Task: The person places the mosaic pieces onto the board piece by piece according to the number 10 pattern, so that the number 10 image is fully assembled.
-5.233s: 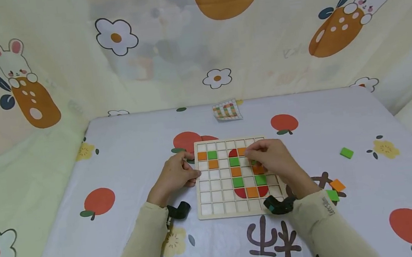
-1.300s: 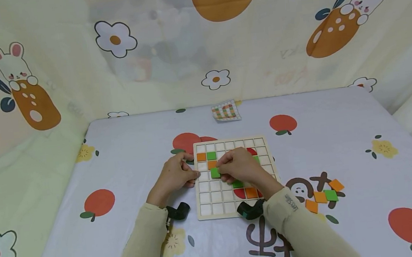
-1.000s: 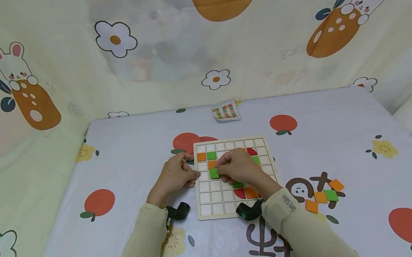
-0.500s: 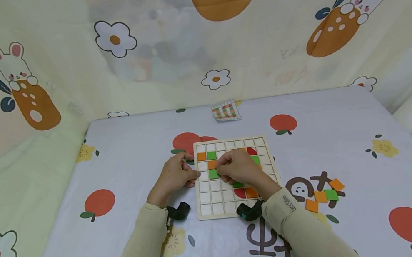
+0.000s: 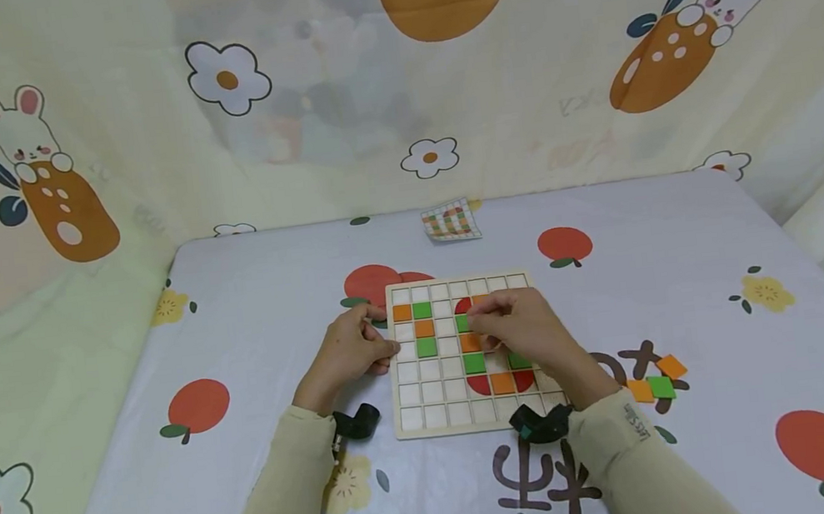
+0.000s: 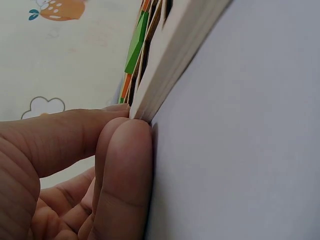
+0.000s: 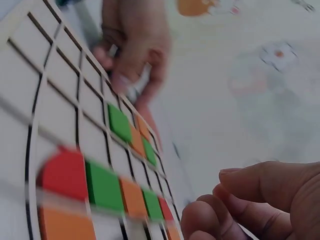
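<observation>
A square wooden grid board (image 5: 468,429) lies on the table, its cells partly filled with orange, green and red tiles. On its left side, my left hand (image 5: 346,348) holds the rim, fingertips right against the edge in the left wrist view. A green tile (image 5: 426,347) sits in the second column, below an orange tile (image 5: 425,328) and another green one. My right hand (image 5: 533,332) is over the board's right half and hides several cells. Its fingers (image 7: 270,185) are loosely curled, with no tile showing between them. Red rounded tiles (image 5: 479,386) mark corners of the right-hand ring.
To the right of the board lie loose tiles: an orange tile (image 5: 671,366), a green tile (image 5: 662,387) and another orange tile (image 5: 640,390). A small printed card (image 5: 450,221) with a coloured grid stands behind the board. A patterned cloth (image 5: 176,449) covers the table.
The green tile has settled into its cell in the second column. My right hand has let go of it and moved right. The left hand stays at the board's edge.
</observation>
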A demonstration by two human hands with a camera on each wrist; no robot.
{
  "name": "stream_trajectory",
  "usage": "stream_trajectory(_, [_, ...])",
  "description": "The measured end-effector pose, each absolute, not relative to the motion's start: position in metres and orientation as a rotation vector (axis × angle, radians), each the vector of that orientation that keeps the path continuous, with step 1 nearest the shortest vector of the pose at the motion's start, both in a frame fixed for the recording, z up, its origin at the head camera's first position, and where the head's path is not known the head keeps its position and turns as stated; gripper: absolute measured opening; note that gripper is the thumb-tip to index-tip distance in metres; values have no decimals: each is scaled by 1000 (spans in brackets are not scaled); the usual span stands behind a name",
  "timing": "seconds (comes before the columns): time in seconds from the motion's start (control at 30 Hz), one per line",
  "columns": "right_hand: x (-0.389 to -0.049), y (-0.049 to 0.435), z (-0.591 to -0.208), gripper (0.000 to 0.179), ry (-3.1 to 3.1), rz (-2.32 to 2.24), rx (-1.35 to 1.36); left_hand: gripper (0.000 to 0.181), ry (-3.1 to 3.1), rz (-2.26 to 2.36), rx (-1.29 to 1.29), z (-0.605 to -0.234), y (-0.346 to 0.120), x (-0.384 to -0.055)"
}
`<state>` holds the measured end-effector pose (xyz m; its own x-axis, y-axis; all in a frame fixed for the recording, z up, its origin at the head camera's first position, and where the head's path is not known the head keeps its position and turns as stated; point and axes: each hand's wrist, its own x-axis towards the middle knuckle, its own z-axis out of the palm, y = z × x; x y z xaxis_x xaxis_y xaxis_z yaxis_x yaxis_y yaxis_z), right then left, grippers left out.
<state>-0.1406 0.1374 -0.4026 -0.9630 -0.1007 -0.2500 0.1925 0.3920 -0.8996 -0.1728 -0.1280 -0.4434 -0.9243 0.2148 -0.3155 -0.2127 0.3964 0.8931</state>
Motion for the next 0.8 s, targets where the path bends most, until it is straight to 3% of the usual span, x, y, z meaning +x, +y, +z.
stream_trajectory(0.53, [-79, 284, -416, 47, 2608, -1332, 508, 49, 2253, 1552, -22, -444, -128, -173])
stream_trajectory(0.8, [-65, 320, -419, 53, 2558, -1243, 666, 50, 2262, 1539, -30, -442, -127, -172])
